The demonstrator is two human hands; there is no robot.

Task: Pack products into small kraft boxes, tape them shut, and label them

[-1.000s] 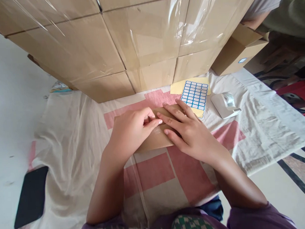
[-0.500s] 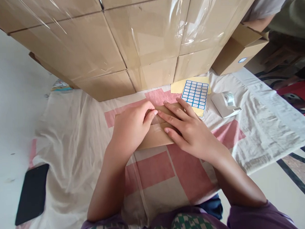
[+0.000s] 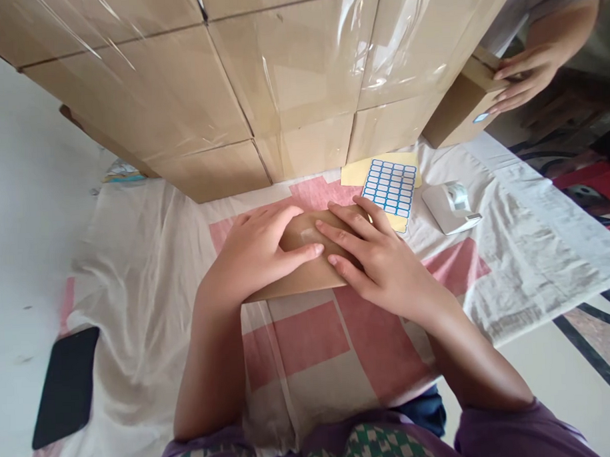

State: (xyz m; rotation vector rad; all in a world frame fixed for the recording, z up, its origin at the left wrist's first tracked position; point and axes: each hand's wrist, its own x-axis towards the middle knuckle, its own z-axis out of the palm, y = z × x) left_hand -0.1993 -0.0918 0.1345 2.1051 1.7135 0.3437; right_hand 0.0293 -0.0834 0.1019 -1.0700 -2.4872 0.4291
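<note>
A small brown cardboard box lies in front of me on the cloth-covered table, with a strip of clear tape across its top. My left hand rests over the box's left part, its thumb stretched across the top and apart from the fingers; some of its fingers are hidden. Flat on the right part lies my right hand, fingers spread. Just beyond my right fingertips is a sheet of blue-bordered labels.
Plastic-wrapped cartons stand stacked behind the box. A white tape dispenser sits to the right, a black phone far left. Another person's hand touches an upright carton at the back right. Table edge runs along the right.
My left hand has opened from a pinch above the tape and spread over the box's left side. My right hand stays put. The other person's hand has come onto the back-right carton.
</note>
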